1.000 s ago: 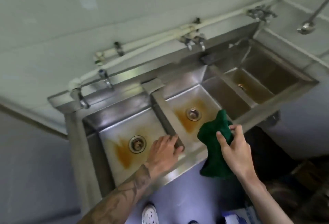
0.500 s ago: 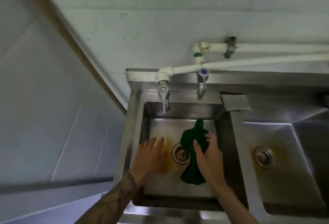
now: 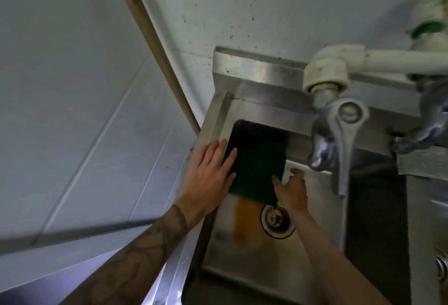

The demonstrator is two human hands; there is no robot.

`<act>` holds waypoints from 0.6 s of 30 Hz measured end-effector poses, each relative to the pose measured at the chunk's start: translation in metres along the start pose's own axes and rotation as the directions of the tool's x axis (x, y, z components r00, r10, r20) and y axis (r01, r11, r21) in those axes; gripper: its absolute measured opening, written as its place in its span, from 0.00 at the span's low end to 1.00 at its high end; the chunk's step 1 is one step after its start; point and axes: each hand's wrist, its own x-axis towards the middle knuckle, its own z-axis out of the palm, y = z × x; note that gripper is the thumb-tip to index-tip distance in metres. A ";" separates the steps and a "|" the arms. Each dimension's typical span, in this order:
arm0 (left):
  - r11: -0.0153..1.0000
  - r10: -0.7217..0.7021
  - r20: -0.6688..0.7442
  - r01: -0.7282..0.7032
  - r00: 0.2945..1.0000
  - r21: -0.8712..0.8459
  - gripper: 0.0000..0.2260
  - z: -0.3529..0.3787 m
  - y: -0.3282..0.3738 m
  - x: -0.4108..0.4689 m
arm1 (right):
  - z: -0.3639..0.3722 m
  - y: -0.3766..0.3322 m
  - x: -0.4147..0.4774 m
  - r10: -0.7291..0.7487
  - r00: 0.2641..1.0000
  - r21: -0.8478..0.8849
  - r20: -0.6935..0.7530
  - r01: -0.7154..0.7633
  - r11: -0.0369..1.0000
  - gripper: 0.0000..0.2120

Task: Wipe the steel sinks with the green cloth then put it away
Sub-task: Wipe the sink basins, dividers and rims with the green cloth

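Note:
The green cloth lies spread flat in the far left part of the left steel sink, reaching up its back wall. My left hand lies with straight fingers on the cloth's left edge and the sink's left rim. My right hand presses spread fingers against the cloth's lower right edge. An orange-brown stain shows on the basin floor just below the cloth, beside the round drain.
A steel tap with a lever handle hangs over the sink's back right, fed by a white pipe. A second tap sits at the right edge. The grey wall and a wooden strip close in on the left.
The view has closed in on the left sink. The cloth, held bunched in my right hand before, now lies spread flat at the sink's far left with both hands on it.

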 end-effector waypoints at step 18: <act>0.997 0.048 -0.123 -0.040 0.991 0.068 0.27 0.021 -0.003 0.000 | 0.099 0.054 0.101 -0.557 0.706 -0.661 0.438 0.673 0.332 0.30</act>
